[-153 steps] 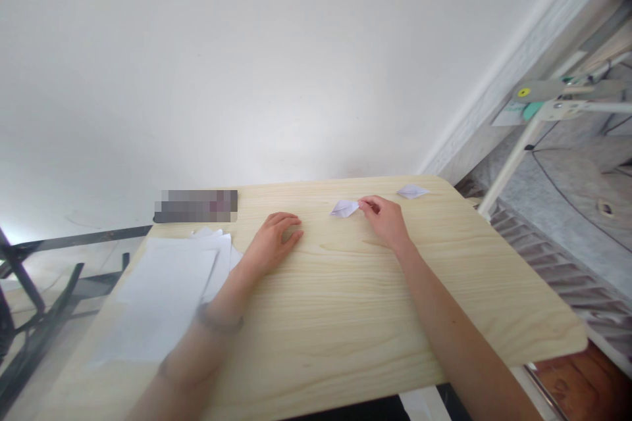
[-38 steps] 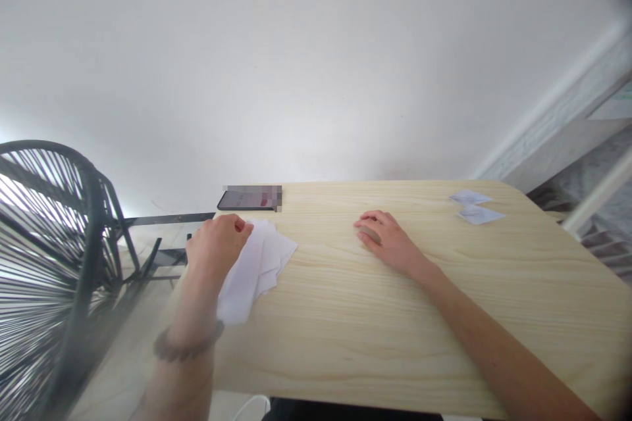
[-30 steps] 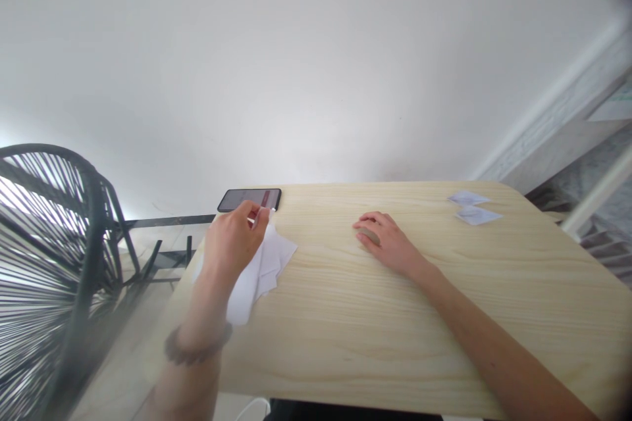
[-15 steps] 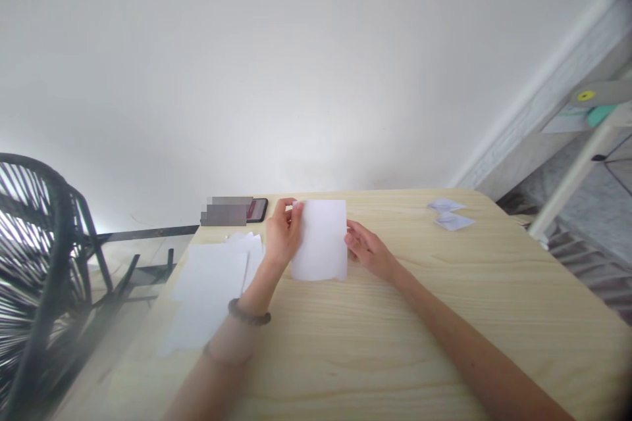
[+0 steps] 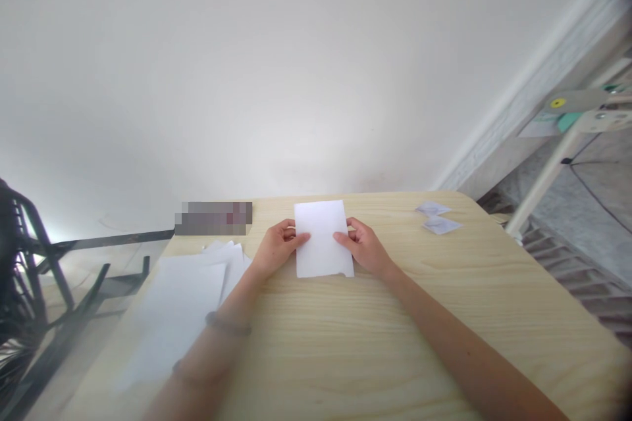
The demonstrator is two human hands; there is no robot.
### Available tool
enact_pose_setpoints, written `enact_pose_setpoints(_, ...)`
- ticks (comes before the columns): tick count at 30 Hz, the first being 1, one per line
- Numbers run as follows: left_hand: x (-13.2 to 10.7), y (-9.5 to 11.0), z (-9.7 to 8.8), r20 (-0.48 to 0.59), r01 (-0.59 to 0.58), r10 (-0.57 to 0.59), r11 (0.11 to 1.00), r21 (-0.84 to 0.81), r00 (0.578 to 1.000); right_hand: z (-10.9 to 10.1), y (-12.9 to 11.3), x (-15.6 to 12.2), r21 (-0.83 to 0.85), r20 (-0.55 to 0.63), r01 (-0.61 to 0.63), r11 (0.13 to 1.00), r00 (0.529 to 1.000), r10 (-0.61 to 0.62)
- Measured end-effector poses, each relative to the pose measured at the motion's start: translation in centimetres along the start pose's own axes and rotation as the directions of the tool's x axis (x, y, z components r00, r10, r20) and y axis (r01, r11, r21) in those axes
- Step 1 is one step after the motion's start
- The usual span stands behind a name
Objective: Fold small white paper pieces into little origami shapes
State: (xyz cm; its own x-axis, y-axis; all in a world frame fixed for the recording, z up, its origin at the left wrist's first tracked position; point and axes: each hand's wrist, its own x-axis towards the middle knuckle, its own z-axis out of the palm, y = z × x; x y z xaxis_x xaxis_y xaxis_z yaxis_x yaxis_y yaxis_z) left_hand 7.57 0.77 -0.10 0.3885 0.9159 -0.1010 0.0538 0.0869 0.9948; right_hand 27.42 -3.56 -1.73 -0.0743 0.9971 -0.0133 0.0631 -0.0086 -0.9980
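A white sheet of paper point(image 5: 323, 253) is held between my two hands above the wooden table, its lower edge slightly uneven. My left hand point(image 5: 279, 247) grips its left edge, thumb on the front face and fingers behind. On the opposite edge, my right hand point(image 5: 366, 247) pinches the paper the same way. Fingertips behind the sheet are hidden. To the right lie two folded paper pieces point(image 5: 442, 225), side by side and pointed in shape. Several loose white sheets point(image 5: 187, 289) are spread at the left, partly beneath my left forearm.
The light wooden table point(image 5: 316, 355) stands against a white wall point(image 5: 316, 79). A blurred-out dark object point(image 5: 214, 218) lies at its back left. A dark woven chair point(image 5: 29, 263) is on the left, and a white metal frame point(image 5: 543, 174) stands beyond the right edge.
My right hand has moved from beside the paper's edge to gripping it. My left hand has shifted lower along the left edge. The view has turned a little to the right.
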Motion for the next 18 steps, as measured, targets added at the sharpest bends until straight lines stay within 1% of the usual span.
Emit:
enact_pose_setpoints(2,0.12,-0.39,-0.06,0.020,0.013,-0.013,1.000,-0.001,1.000,-0.15,-0.18,-0.05,0.010,0.040,-0.013,1.000,0.999,0.012)
enact_pose_setpoints(5,0.14,-0.70,0.01,0.005,0.012,-0.012,1.000,-0.019,1.000,-0.28,-0.39,-0.20,0.015,0.081,-0.026,1.000,0.996,0.024)
enact_pose_setpoints(15,-0.12,-0.30,0.29,0.006,0.062,-0.061,0.995,-0.083,0.998,-0.14,-0.42,-0.43,0.024,0.072,-0.024,0.999,0.997,0.022)
enact_pose_setpoints(18,-0.11,-0.19,0.45,0.014,0.078,-0.077,0.993,-0.089,0.997,-0.22,-0.61,-0.41,0.060,0.075,-0.027,0.998,0.997,0.022)
